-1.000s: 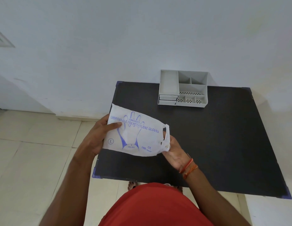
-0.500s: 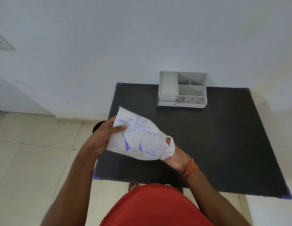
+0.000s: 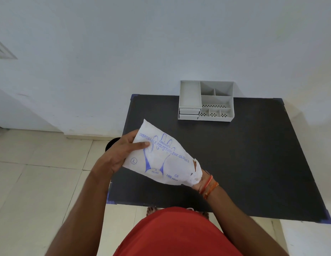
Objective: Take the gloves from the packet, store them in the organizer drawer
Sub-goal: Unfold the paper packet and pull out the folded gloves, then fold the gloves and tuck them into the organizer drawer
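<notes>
– On that black worktop [image 3: 253, 163], what's the grey thing at the far edge?
– That's the organizer [image 3: 216, 100], pushed back against the wall, I'd say to leave working room in front.
– And the gloves?
– None show; I take them to be inside the glove packet [image 3: 161, 159]. It's held in the air over the near left corner, well apart from the organizer, tilted with its torn end low on the right.
– How is it held?
– The left grip [image 3: 120, 154] is clamped on the upper left end, thumb across the printed face, steadying it, I reckon. The right grip [image 3: 198, 183] sits at the torn mouth, likely to reach for gloves. Only its heel shows, so I cannot tell whether those fingers are apart or together.
– The drawers?
– Two small drawers [image 3: 189, 114] at the organizer's left front, both apparently pushed in. One needs pulling out first.
</notes>
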